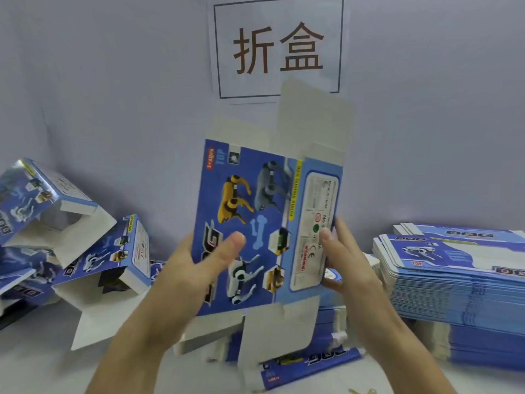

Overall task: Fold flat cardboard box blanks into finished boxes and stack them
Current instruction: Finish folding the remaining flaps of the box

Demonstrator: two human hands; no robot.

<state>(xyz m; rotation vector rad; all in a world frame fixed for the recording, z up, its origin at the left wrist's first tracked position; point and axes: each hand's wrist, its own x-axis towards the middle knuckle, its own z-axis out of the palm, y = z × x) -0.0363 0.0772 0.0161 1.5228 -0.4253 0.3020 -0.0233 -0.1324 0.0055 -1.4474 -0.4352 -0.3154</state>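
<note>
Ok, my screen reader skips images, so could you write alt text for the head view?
Two hands hold up a blue printed cardboard box blank, left hand and right hand gripping its edges. A tall stack of flat blue blanks sits right; folded blue boxes lie left.

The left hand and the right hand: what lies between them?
In the head view, the blue box blank lies between the left hand and right hand, gripped at both side edges.

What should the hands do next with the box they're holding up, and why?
Probably squeeze the box blank open into a tube. The left hand and right hand grip its opposite edges, its end flaps still stick out unfolded, and it looks only partly opened.
</note>
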